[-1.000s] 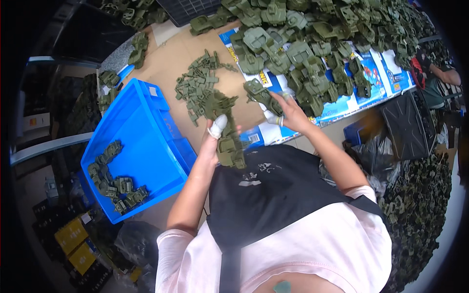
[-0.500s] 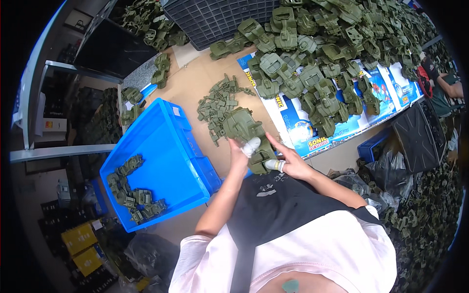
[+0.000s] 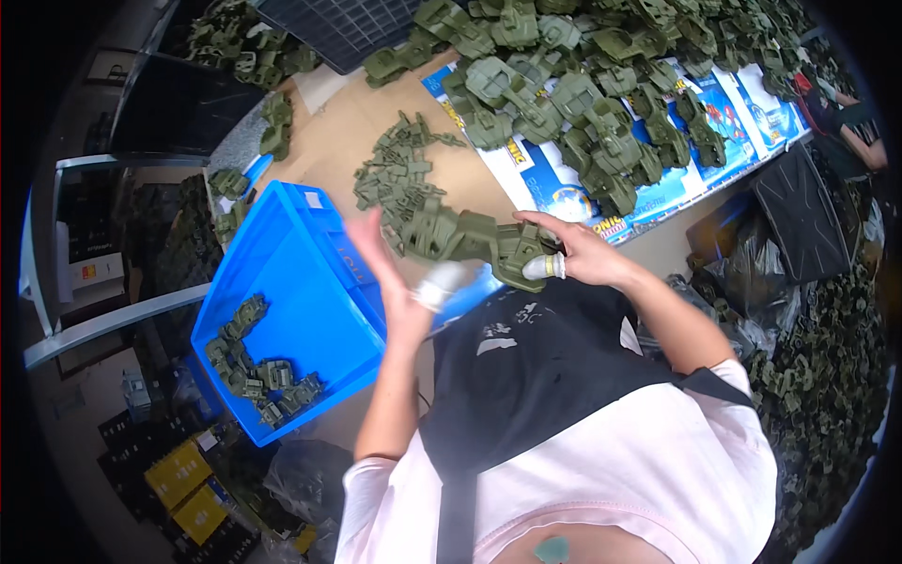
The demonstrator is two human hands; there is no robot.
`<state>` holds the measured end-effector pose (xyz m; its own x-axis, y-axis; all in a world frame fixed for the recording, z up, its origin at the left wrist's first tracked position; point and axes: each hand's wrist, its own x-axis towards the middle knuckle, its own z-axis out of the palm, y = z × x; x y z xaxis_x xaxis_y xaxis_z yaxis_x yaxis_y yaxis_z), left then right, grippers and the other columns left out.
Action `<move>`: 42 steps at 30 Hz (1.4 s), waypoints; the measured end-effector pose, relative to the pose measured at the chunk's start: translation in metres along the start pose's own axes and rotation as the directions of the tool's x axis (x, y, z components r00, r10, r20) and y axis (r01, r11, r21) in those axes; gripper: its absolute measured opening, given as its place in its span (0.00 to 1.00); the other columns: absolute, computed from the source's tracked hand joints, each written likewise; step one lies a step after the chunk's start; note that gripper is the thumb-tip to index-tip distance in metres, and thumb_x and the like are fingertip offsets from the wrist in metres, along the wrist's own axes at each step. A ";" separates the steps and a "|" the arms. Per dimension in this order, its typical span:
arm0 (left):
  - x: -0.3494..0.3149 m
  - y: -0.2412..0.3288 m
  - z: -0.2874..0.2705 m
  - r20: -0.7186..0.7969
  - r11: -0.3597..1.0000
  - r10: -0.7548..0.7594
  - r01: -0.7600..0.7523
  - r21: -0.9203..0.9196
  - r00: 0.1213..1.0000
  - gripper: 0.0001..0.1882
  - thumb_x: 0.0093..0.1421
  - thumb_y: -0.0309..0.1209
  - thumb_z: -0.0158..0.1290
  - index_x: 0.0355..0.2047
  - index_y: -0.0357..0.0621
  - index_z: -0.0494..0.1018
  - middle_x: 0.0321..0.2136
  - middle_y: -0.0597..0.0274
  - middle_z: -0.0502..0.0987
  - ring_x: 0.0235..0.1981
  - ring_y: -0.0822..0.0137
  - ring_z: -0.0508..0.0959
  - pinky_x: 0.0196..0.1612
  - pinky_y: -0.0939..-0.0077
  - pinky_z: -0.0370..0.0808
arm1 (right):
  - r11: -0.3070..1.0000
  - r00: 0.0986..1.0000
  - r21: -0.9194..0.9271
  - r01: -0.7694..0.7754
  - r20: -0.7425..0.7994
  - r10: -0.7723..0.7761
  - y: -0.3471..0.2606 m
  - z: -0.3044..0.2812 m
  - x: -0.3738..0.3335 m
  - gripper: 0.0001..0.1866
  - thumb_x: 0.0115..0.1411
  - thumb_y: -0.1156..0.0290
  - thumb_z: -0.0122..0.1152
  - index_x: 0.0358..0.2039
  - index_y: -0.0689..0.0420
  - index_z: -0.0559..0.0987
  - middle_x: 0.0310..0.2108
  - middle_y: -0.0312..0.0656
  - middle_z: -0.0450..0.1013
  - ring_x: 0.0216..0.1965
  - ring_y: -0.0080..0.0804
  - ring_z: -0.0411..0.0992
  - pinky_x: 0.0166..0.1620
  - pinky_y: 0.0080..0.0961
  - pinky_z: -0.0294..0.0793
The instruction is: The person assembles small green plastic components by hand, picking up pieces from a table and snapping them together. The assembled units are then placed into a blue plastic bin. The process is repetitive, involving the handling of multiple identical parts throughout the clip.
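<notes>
My right hand (image 3: pixel 590 256) grips the right end of a long olive-green plastic toy vehicle body (image 3: pixel 474 235), with its thumb, wrapped in a white cover, on the near side. The body lies sideways close to my dark apron, at the table's near edge. My left hand (image 3: pixel 402 305) is off the body's left end, fingers stretched and thumb apart, somewhat smeared by motion. It also wears a white thumb cover and is next to the blue tub (image 3: pixel 305 310). Just beyond the body, a heap of small green plastic parts (image 3: pixel 395 179) lies on brown cardboard (image 3: pixel 338 132).
Several green vehicle bodies (image 3: pixel 587 108) are piled at the far right on printed blue-and-white sheets (image 3: pixel 554 188). A dark crate (image 3: pixel 334 28) stands at the back. Green pieces (image 3: pixel 249 362) lie inside the tub. Another person's arm (image 3: pixel 860 146) shows at the far right.
The vehicle body has turned from pointing away from me to lying more sideways. My left hand has let go and moved left; my right hand still holds its end.
</notes>
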<state>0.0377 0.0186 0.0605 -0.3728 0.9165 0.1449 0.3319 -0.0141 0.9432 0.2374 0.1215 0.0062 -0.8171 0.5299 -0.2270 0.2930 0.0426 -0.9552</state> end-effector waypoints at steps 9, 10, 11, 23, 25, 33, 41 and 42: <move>-0.001 -0.014 0.023 0.794 0.839 -0.289 -0.258 0.479 0.535 0.38 0.49 0.28 0.52 0.60 0.45 0.49 0.52 0.45 0.64 0.53 0.50 0.64 0.57 0.62 0.58 | 0.733 0.982 -0.653 0.189 0.144 -0.124 -0.017 0.003 -0.038 0.28 0.50 0.72 0.53 0.53 0.62 0.64 0.38 0.55 0.70 0.41 0.51 0.69 0.45 0.39 0.68; 0.000 -0.015 0.022 0.805 0.870 -0.292 -0.206 0.448 0.516 0.39 0.48 0.28 0.52 0.60 0.45 0.49 0.52 0.45 0.64 0.53 0.50 0.64 0.56 0.63 0.58 | 0.768 0.981 -0.620 0.159 0.189 -0.050 -0.018 -0.004 -0.037 0.26 0.50 0.72 0.53 0.51 0.63 0.66 0.38 0.55 0.70 0.39 0.51 0.70 0.44 0.37 0.69; 0.004 -0.015 0.019 0.816 0.896 -0.294 -0.153 0.417 0.498 0.39 0.48 0.27 0.52 0.60 0.46 0.49 0.52 0.45 0.64 0.54 0.50 0.64 0.56 0.64 0.59 | 0.811 0.980 -0.569 0.133 0.198 -0.022 -0.023 -0.007 -0.033 0.26 0.50 0.71 0.54 0.51 0.63 0.67 0.38 0.55 0.70 0.39 0.51 0.70 0.44 0.37 0.69; -0.005 -0.017 0.017 0.792 0.900 -0.241 -0.176 0.398 0.561 0.39 0.43 0.22 0.50 0.59 0.49 0.55 0.52 0.49 0.65 0.53 0.50 0.65 0.54 0.63 0.62 | 0.682 0.983 -0.726 0.092 0.175 0.053 -0.029 0.010 -0.043 0.31 0.55 0.65 0.49 0.57 0.67 0.57 0.49 0.56 0.63 0.53 0.50 0.60 0.57 0.35 0.57; -0.008 -0.017 0.017 0.774 0.914 -0.250 -0.121 0.386 0.582 0.37 0.43 0.22 0.50 0.58 0.48 0.56 0.51 0.48 0.66 0.52 0.49 0.65 0.54 0.63 0.62 | 0.738 0.988 -0.664 0.117 0.151 -0.021 -0.016 0.013 -0.044 0.29 0.55 0.64 0.50 0.55 0.65 0.61 0.45 0.56 0.67 0.48 0.51 0.65 0.52 0.37 0.61; -0.009 -0.022 0.021 0.772 0.917 -0.226 -0.136 0.374 0.593 0.36 0.42 0.24 0.54 0.55 0.47 0.59 0.44 0.48 0.70 0.47 0.51 0.69 0.55 0.62 0.60 | 0.907 0.986 -0.422 -0.010 0.146 0.079 -0.004 0.011 -0.035 0.27 0.53 0.60 0.54 0.52 0.59 0.67 0.40 0.55 0.70 0.43 0.52 0.68 0.47 0.39 0.65; 0.011 0.017 -0.020 0.653 0.851 -0.065 -0.300 0.431 0.754 0.43 0.45 0.37 0.61 0.59 0.49 0.52 0.49 0.49 0.66 0.50 0.53 0.67 0.58 0.60 0.54 | 0.950 0.994 -0.311 -0.032 0.085 0.061 -0.009 -0.009 -0.044 0.28 0.56 0.57 0.53 0.55 0.57 0.64 0.47 0.54 0.67 0.51 0.50 0.64 0.54 0.34 0.61; 0.010 0.007 -0.031 0.604 0.936 -0.148 -0.085 0.341 0.783 0.43 0.46 0.34 0.61 0.60 0.49 0.51 0.51 0.51 0.64 0.52 0.57 0.66 0.58 0.64 0.55 | 0.972 0.995 -0.230 -0.041 0.076 0.060 -0.001 -0.013 -0.047 0.28 0.56 0.57 0.54 0.55 0.56 0.64 0.48 0.54 0.66 0.50 0.51 0.64 0.54 0.33 0.61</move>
<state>0.0095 0.0148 0.0783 0.1818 0.9613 -0.2070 0.6380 0.0449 0.7687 0.2822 0.1074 0.0200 -0.8334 0.4657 -0.2976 0.4326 0.2146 -0.8757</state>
